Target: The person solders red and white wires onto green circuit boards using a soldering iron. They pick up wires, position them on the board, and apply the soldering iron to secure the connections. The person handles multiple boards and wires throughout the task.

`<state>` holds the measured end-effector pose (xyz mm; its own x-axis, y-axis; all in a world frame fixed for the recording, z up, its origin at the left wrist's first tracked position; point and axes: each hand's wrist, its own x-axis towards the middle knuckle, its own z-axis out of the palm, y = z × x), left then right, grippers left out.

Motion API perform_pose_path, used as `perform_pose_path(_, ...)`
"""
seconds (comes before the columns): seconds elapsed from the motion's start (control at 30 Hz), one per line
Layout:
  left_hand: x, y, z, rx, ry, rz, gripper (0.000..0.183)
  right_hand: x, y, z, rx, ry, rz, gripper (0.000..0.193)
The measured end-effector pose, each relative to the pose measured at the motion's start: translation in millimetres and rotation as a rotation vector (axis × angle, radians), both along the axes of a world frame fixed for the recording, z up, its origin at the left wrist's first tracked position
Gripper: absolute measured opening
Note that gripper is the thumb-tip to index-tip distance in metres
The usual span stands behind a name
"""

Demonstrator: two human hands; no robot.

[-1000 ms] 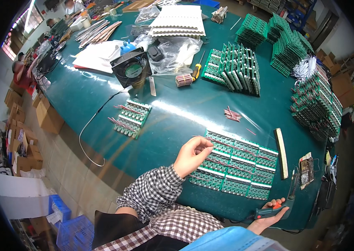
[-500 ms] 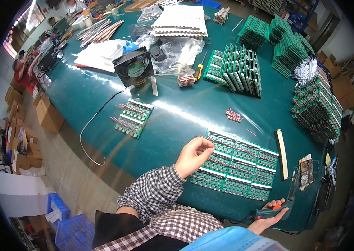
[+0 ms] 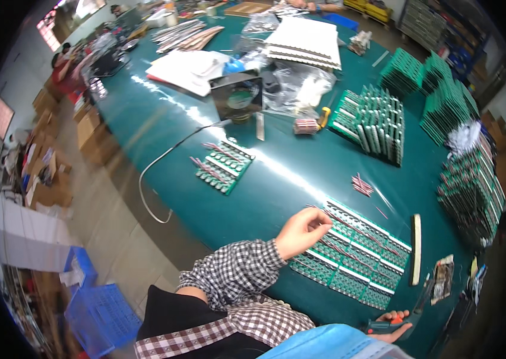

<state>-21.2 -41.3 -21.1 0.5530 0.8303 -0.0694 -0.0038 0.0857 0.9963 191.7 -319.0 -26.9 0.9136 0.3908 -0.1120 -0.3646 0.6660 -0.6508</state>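
A panel of green circuit boards (image 3: 357, 288) lies flat before me, with thin red and black wires (image 3: 357, 257) laid across it in rows. My left hand (image 3: 302, 234) is over the panel's left part, thumb and forefinger pinched together near the wire ends; whether a wire is between them is too small to tell. At the lower right, beside the table's near edge, my right hand (image 3: 398, 332) is wrapped round a soldering gun (image 3: 380, 326) with a red trigger. Its tip points away from me, toward a worn, dirty soldering tray (image 3: 442, 279).
A smaller board with wires (image 3: 224, 166) lies left. A wire bundle (image 3: 362, 185) and a pale strip (image 3: 416, 250) flank the panel. Stacked boards (image 3: 372, 122) stand far right. A black fan (image 3: 237, 96), its cable (image 3: 160, 157), and white sheets (image 3: 305, 39) are farther back.
The whole view has swung, so the table's things appear farther right and lower. My left hand stays pinched over the panel's left part; my right hand still holds the soldering gun.
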Motion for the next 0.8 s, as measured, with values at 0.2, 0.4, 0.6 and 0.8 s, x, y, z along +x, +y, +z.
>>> perform_pose_path(0.2,-8.1,-1.8,-4.0,0.051,-0.005,0.036,0.014,-0.4,0.8,3.0,0.096,0.101,0.087,0.042)
perform_pose_path(0.4,-5.6,-1.1,-3.7,0.053,-0.006,0.036,0.013,-6.3,8.2,14.5,0.057,0.104,0.043,0.038)
perform_pose_path(0.6,-5.8,-1.0,-2.9,0.044,-0.018,0.034,0.012,-14.0,15.9,23.8,0.03,0.096,-0.003,0.035)
perform_pose_path(0.8,-6.0,-0.5,-2.8,0.064,0.0,0.027,0.013,-15.5,18.0,24.2,0.023,0.113,-0.031,0.035)
